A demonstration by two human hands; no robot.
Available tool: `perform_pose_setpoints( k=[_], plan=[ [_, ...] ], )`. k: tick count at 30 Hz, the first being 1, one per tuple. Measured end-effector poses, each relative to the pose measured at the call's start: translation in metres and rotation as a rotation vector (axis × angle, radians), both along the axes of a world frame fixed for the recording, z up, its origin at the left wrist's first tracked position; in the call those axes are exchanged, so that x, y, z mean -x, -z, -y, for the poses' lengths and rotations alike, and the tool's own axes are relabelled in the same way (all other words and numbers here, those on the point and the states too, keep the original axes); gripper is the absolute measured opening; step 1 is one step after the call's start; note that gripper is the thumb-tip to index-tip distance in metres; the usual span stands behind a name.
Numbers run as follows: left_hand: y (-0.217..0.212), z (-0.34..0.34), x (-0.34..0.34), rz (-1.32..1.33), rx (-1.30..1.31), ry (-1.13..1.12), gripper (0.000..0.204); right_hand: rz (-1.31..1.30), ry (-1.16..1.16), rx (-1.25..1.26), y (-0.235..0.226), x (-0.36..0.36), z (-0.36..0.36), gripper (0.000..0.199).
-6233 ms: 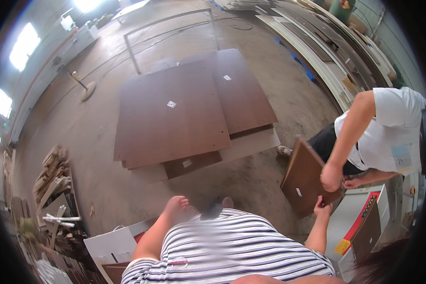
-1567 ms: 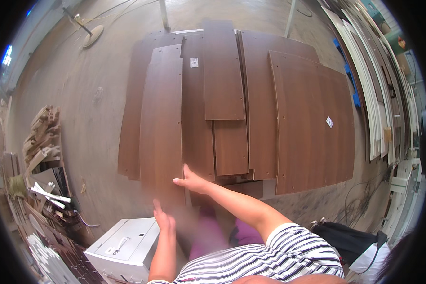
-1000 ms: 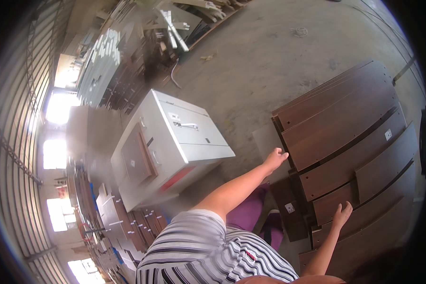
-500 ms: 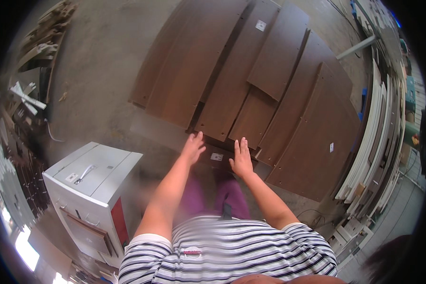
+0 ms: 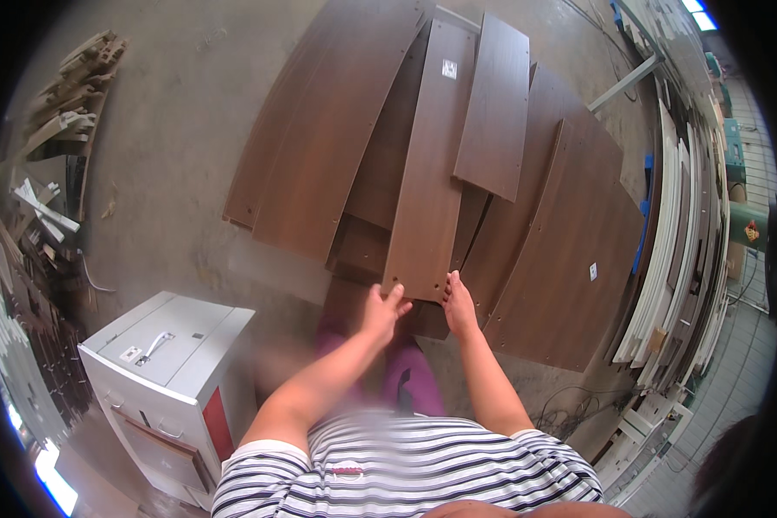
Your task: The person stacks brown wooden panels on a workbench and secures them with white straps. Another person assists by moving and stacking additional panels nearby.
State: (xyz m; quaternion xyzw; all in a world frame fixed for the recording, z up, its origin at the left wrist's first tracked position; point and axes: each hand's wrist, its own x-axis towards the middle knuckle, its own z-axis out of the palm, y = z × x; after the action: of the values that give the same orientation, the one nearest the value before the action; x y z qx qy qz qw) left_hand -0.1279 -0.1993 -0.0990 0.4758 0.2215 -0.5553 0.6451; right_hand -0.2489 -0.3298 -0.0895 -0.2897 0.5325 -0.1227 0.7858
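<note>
A long dark-brown wooden board [image 5: 430, 173] with a small white label near its far end slants toward me, its near end drawn out over the other boards. My left hand [image 5: 383, 312] grips the near left corner, thumb on top and some fingers under the edge. At the near right corner, my right hand [image 5: 459, 306] holds the board's side edge, its fingers partly hidden. A shorter brown board [image 5: 495, 112] lies along the far right side of the held one. Below and to the left, other brown boards [image 5: 363, 246] show in the gap.
Wide brown panels lie on the left [image 5: 328, 147] and right [image 5: 570, 242] of the pile. A white cabinet [image 5: 168, 345] stands at my left. Long boards [image 5: 678, 233] are stacked along the right; scrap strips [image 5: 73, 86] lie far left. A metal bar [image 5: 626, 82] juts out behind the pile.
Both hands have closed on the long board and drawn its near end toward me, turning it slightly. A gap has opened on its left. The shorter board beside it has shifted too.
</note>
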Motion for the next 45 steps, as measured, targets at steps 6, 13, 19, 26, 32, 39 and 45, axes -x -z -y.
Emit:
perform_pose_setpoints(
  k=[6, 13, 19, 26, 32, 39, 45],
  plan=[
    [0.001, -0.014, 0.019, -0.034, -0.026, 0.131, 0.032, -0.259, -0.324, 0.282, 0.009, 0.005, 0.007, 0.027],
    [0.033, -0.056, -0.015, 0.059, -0.315, 0.039, 0.026, -0.334, -0.513, 0.128, 0.024, -0.002, -0.051, 0.025],
    [0.06, -0.088, -0.066, 0.117, -0.164, 0.336, 0.041, -0.209, -0.678, 0.125, 0.011, -0.007, -0.084, 0.022],
    [-0.028, -0.186, -0.005, 0.216, -0.221, 0.554, 0.04, -0.238, -0.978, 0.211, -0.02, 0.045, -0.07, 0.021],
    [-0.04, -0.335, 0.103, 0.368, -0.545, 0.218, 0.019, -0.485, -1.381, 0.639, 0.0, 0.112, -0.038, 0.022],
    [-0.087, -0.413, 0.147, 0.374, -0.724, -0.162, 0.014, -0.424, -1.552, 0.819, 0.029, 0.095, -0.06, 0.024],
    [-0.089, -0.557, 0.127, 0.77, -1.284, -0.523, 0.03, -0.208, -1.568, 0.883, 0.05, 0.0, -0.148, 0.016]
  ],
)
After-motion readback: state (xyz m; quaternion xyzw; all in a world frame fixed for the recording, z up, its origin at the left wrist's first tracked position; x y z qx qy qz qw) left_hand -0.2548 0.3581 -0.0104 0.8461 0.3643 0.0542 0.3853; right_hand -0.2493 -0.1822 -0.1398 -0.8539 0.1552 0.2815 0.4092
